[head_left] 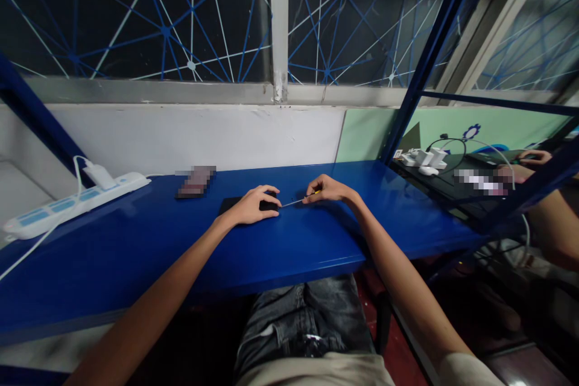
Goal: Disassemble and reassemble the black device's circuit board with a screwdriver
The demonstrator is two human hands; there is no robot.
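Note:
My left hand [252,205] rests curled over a small black object [268,205] lying on a dark flat pad [228,205] on the blue table [294,241]. My right hand [326,189] pinches a thin screwdriver [296,201] with a yellow handle. Its metal shaft points left, and its tip meets the black object under my left fingers. Both forearms reach forward from the table's near edge.
A white power strip [67,202] with a plugged charger lies at the far left. A blurred-out small item [195,181] sits behind the pad. At the right, a neighbouring desk [456,184] holds white chargers [425,158], and another person's hand [536,158] rests there.

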